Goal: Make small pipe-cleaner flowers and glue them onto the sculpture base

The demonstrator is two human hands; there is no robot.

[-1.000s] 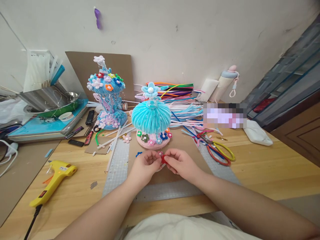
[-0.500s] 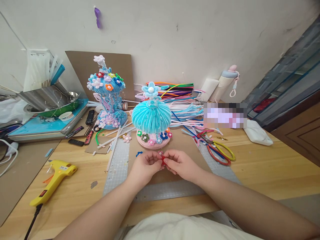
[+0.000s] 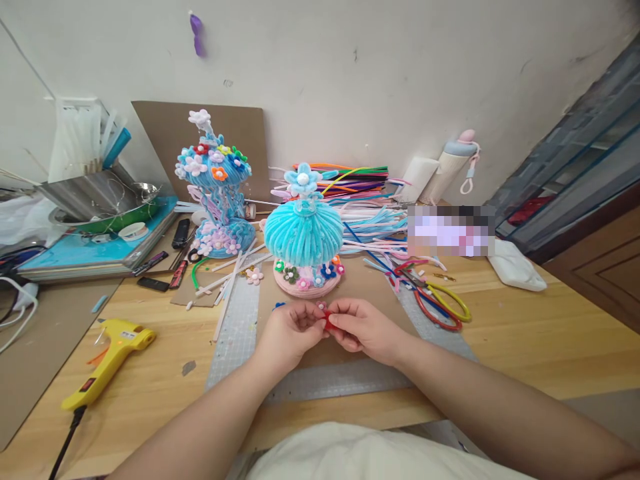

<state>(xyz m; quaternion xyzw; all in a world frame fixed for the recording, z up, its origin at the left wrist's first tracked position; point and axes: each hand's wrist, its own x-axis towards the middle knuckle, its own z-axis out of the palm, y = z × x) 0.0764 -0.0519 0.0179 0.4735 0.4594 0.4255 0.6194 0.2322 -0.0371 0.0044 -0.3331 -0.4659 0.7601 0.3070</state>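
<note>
Between my fingertips is a small red fuzzy piece point(image 3: 328, 320), mostly hidden, perhaps bent pipe cleaner. My left hand point(image 3: 295, 331) pinches it from the left, and my right hand point(image 3: 361, 327) grips it from the right. Just behind them stands a turquoise pipe-cleaner ornament point(image 3: 304, 232) with a light blue flower on top and a pink round base point(image 3: 306, 287) bearing several small flowers. A blue flower point(image 3: 279, 307) lies beside my left hand, partly covered. Under both hands is a brown cardboard sheet point(image 3: 395, 313) on a grey cutting mat point(image 3: 345, 380).
A yellow glue gun point(image 3: 111, 360) lies at left with its cord. Scissors point(image 3: 440, 303) rest at right of the mat. A second flowered ornament point(image 3: 213, 190) stands behind at left. Bundled pipe cleaners point(image 3: 370, 217) spread along the wall near a bottle point(image 3: 447, 170).
My right fingers have shifted slightly around the red piece. Both hands stay in nearly the same place, and everything else lies as before.
</note>
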